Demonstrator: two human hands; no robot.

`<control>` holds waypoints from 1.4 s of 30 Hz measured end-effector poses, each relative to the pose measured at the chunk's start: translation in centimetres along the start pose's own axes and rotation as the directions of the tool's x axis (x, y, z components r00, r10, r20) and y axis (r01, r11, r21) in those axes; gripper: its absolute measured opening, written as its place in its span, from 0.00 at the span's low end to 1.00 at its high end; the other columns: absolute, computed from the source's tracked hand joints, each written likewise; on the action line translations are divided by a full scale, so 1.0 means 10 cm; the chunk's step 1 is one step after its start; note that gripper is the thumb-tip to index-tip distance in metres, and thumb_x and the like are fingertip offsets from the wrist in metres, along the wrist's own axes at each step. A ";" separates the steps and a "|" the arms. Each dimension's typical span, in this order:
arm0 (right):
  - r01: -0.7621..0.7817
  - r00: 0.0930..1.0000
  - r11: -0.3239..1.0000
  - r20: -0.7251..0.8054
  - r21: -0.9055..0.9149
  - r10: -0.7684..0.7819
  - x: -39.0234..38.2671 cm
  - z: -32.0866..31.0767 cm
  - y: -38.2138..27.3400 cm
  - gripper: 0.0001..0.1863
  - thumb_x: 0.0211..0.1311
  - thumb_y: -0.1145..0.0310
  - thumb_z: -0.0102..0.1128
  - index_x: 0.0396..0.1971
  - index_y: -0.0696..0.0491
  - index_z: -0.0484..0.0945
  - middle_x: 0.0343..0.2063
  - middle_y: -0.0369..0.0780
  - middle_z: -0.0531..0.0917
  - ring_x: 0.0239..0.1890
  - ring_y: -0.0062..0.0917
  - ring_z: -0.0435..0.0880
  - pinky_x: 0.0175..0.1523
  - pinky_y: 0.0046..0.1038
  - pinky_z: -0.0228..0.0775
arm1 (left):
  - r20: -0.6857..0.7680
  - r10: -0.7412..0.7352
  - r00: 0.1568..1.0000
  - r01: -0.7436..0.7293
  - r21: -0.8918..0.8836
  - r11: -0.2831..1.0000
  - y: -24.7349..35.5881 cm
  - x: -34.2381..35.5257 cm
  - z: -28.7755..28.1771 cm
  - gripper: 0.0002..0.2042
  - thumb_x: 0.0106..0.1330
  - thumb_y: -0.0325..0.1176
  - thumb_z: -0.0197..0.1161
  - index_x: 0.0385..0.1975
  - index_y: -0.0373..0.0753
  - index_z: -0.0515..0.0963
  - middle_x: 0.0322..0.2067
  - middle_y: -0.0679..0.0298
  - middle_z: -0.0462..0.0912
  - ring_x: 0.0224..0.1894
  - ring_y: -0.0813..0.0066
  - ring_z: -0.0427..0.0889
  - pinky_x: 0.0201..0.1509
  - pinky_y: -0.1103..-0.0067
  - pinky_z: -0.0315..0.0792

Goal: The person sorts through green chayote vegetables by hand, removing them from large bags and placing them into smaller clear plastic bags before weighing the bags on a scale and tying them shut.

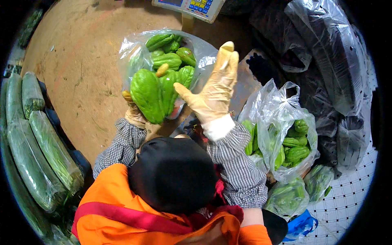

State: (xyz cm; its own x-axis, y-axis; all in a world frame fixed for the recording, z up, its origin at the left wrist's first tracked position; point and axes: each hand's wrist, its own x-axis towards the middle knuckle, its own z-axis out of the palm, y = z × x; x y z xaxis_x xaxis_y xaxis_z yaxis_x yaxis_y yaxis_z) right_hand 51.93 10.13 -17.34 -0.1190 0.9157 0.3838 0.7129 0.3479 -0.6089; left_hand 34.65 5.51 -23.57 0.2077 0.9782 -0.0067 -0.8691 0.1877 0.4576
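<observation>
My left hand (134,109), in a pale yellow glove, grips large green chayotes (145,94); a yellow fingertip shows between them, and much of the hand is hidden behind them. My right hand (212,85), gloved alike, is open with fingers stretched upward, its thumb beside the chayotes. Behind these, a clear plastic bag (130,51) holds more chayotes. Both forearms wear checked sleeves. A black rounded cap (171,171) and orange clothing with a red strap fill the bottom middle.
A scale (198,7) stands at the top. Long wrapped green vegetables (45,159) line the left. At right lie bags of green produce (298,147), dark plastic-wrapped bundles (326,65) and a blue bag (298,226). The brown work surface (69,73) spans the upper left.
</observation>
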 end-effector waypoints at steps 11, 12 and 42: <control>-0.414 0.871 0.293 0.282 0.862 0.402 -0.10 0.27 0.56 0.13 0.49 0.80 0.55 0.38 0.58 0.73 0.32 0.34 0.77 0.34 0.16 0.74 0.41 0.18 0.67 | 0.133 0.147 0.980 -0.059 0.904 -0.424 0.26 0.66 -0.49 0.42 0.33 0.50 0.71 0.56 0.51 0.66 0.64 0.53 0.45 0.63 0.46 0.50 0.61 0.63 0.53; -0.405 0.885 0.322 0.278 0.856 0.374 -0.13 0.28 0.55 0.13 0.50 0.80 0.55 0.38 0.58 0.72 0.32 0.34 0.77 0.34 0.17 0.74 0.41 0.18 0.67 | 0.016 0.128 0.992 0.065 0.796 -0.602 0.17 0.71 -0.44 0.41 0.31 0.51 0.71 0.54 0.57 0.68 0.65 0.56 0.42 0.63 0.42 0.47 0.60 0.60 0.54; -0.440 0.891 0.644 0.392 0.626 0.228 -0.29 0.07 0.60 0.39 0.48 0.65 0.64 0.58 0.61 0.54 0.48 0.49 0.71 0.49 0.34 0.71 0.55 0.29 0.61 | -0.391 0.326 0.861 0.474 0.849 -0.233 0.38 -0.19 -1.35 0.45 0.53 0.44 0.62 0.61 0.28 0.39 0.58 0.42 0.57 0.60 0.54 0.59 0.62 0.73 0.54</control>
State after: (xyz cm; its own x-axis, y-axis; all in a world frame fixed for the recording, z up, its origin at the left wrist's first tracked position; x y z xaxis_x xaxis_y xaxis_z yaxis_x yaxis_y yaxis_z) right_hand 56.06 9.72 -22.61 -0.2144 0.9743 -0.0692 0.0787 -0.0534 -0.9955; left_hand 24.91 5.58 -33.78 -0.2795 0.9382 -0.2042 0.6825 0.3437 0.6450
